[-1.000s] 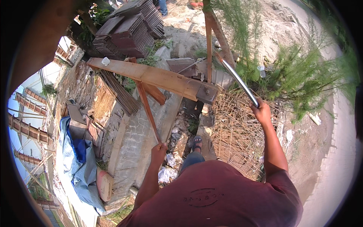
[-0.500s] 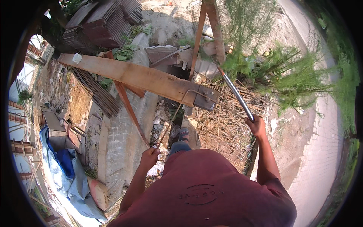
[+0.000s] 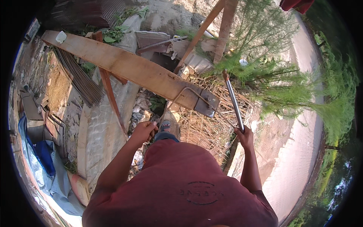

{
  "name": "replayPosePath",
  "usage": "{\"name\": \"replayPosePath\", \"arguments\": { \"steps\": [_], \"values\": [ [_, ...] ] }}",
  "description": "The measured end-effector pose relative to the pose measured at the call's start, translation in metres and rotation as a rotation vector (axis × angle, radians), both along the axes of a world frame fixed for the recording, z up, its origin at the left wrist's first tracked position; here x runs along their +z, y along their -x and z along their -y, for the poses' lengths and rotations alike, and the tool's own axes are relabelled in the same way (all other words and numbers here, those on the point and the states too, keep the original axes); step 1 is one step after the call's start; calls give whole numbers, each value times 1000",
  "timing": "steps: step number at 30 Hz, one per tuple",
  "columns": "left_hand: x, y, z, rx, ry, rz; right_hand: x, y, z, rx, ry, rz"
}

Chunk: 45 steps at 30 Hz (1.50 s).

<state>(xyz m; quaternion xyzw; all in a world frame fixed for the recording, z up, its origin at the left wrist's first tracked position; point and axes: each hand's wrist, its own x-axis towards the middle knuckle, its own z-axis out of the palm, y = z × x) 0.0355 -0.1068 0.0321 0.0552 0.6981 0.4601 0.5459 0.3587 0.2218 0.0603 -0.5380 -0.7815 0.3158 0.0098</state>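
My left hand [image 3: 145, 133] is closed round a thin steel rod [image 3: 171, 105], whose bent part lies over the dark metal plate [image 3: 208, 103] at the right end of a long wooden plank [image 3: 132, 66]. In my right hand [image 3: 245, 134] is the lower end of a silver metal pipe [image 3: 234, 101], tipped with a rusty fitting and standing slantwise right of the plate. The plank rests on crossed wooden legs [image 3: 109, 92]. Below the plate is a mesh of tangled rods or sticks [image 3: 200, 132].
A concrete ledge [image 3: 96, 140] runs left of a rubbish-strewn ditch [image 3: 138, 113], where my foot [image 3: 165, 126] shows. Beyond are a blue tarp [image 3: 43, 159], bundled bars [image 3: 77, 77], stacked sheets [image 3: 94, 15], upright timbers [image 3: 225, 34], feathery bushes [image 3: 287, 90], a pale path [image 3: 298, 159] and red cloth [image 3: 295, 4].
A bent rod from my left hand now shows on the plank's end plate. The view has shifted; red cloth has appeared at the top right. Both hands keep their grip.
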Motion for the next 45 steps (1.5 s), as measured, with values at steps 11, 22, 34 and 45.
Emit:
{"name": "replayPosePath", "arguments": {
  "steps": [11, 22, 34, 45],
  "values": [
    [-13, 22, -105, -56, -55, 128, 5, -2, -4, -8, 15, 158],
    [-2, 23, -109, -24, 35, 51, 49, -49, -151, 611, -635, 198],
    [-5, 19, -109, 6, 74, 67, 40, 76, -261, 1119, -795, 205],
    [1, 22, -111, -10, 105, 82, 26, 119, -258, 1204, -809, 87]
  ]
}}
